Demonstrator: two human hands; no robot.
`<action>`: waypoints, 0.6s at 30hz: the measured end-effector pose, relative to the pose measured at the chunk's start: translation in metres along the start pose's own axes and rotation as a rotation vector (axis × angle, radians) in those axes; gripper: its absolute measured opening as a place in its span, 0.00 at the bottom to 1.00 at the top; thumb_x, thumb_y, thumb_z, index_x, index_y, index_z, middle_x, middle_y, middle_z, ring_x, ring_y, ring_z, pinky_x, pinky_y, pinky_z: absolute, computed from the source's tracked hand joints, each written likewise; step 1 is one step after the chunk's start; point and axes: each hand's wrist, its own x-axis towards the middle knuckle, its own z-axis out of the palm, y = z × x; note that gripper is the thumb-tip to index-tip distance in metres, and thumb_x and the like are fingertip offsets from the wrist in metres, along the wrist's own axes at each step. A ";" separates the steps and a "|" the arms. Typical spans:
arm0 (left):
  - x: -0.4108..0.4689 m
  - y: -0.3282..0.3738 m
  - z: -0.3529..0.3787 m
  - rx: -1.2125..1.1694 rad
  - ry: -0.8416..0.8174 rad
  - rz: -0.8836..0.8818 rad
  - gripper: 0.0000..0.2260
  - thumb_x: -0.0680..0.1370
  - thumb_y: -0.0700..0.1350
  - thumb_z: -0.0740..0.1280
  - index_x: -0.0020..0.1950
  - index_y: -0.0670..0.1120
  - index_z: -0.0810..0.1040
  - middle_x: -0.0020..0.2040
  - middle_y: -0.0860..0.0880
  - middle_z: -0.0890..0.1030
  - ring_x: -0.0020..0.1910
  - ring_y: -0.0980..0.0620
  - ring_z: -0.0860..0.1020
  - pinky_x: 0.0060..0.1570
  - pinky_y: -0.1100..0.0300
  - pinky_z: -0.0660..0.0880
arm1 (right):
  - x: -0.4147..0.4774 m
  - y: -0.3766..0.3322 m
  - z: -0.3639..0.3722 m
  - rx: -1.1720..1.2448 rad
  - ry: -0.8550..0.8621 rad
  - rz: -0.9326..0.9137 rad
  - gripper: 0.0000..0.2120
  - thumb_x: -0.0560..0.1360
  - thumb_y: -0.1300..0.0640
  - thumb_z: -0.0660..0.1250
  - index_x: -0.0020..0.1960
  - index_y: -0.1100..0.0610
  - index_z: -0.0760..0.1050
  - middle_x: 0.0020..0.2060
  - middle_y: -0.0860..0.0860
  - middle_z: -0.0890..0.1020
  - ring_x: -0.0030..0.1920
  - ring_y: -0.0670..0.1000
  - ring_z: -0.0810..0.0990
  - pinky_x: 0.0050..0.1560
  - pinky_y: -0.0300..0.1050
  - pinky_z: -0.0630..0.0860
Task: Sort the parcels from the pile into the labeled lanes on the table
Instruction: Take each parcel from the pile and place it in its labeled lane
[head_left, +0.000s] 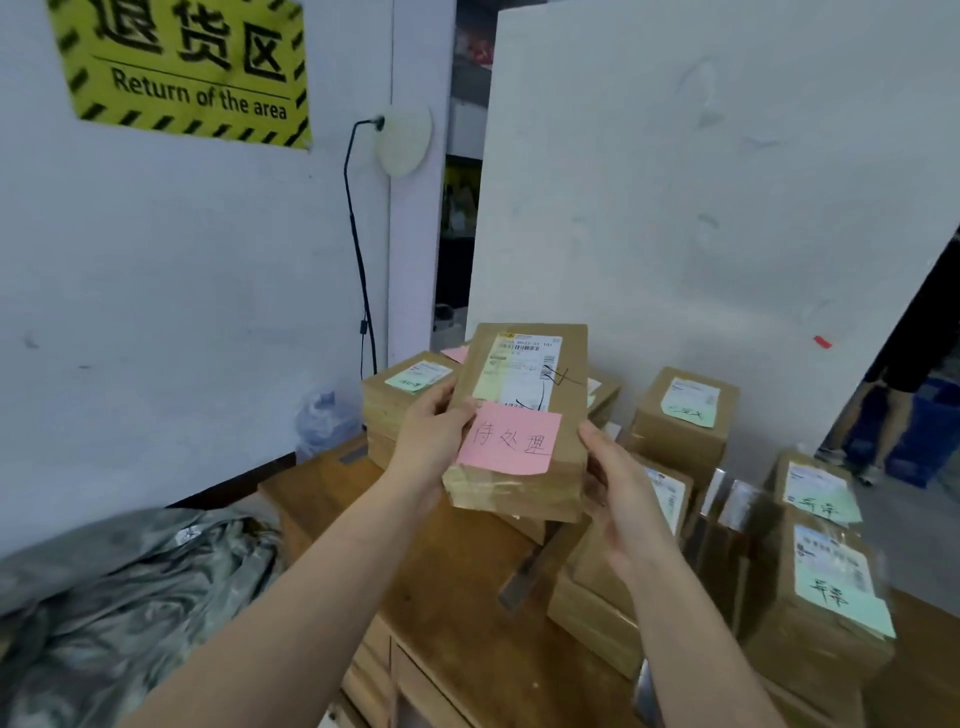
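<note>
I hold a brown parcel (566, 467) up above the wooden table (457, 587), tilted toward me. It carries a white shipping label and a pink sticky note (511, 439) with handwriting. My left hand (434, 441) grips its left edge, thumb on the front by the pink note. My right hand (618, 499) grips its right edge near the lower corner. Behind it, a stack of brown parcels (400, 395) with a green note stands at the table's back. More green-noted parcels (683, 415) sit to the right.
Several brown parcels with green notes (826, 597) crowd the table's right side. Grey plastic bags (130, 597) lie heaped at lower left. A white board (701, 182) leans behind the table. A yellow sign (187, 67) hangs on the wall. A person's legs (878, 415) stand at far right.
</note>
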 end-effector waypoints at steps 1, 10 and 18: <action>0.009 0.000 -0.005 0.006 -0.003 0.002 0.10 0.82 0.39 0.62 0.60 0.50 0.74 0.48 0.51 0.83 0.39 0.55 0.84 0.35 0.59 0.80 | 0.008 0.002 0.006 -0.003 -0.005 0.000 0.15 0.78 0.47 0.67 0.61 0.53 0.79 0.48 0.47 0.88 0.45 0.44 0.85 0.41 0.38 0.76; 0.115 0.001 -0.032 0.071 0.001 -0.024 0.07 0.82 0.41 0.62 0.55 0.52 0.75 0.47 0.49 0.83 0.41 0.52 0.83 0.38 0.59 0.80 | 0.104 0.019 0.057 -0.041 0.038 0.020 0.13 0.79 0.45 0.66 0.59 0.49 0.81 0.52 0.48 0.87 0.56 0.49 0.83 0.58 0.48 0.77; 0.205 0.012 -0.042 0.102 -0.023 -0.041 0.06 0.82 0.40 0.61 0.54 0.50 0.75 0.46 0.46 0.84 0.36 0.53 0.83 0.29 0.63 0.78 | 0.181 0.018 0.094 -0.064 0.064 0.048 0.08 0.79 0.43 0.66 0.53 0.45 0.79 0.49 0.44 0.84 0.50 0.45 0.80 0.49 0.44 0.73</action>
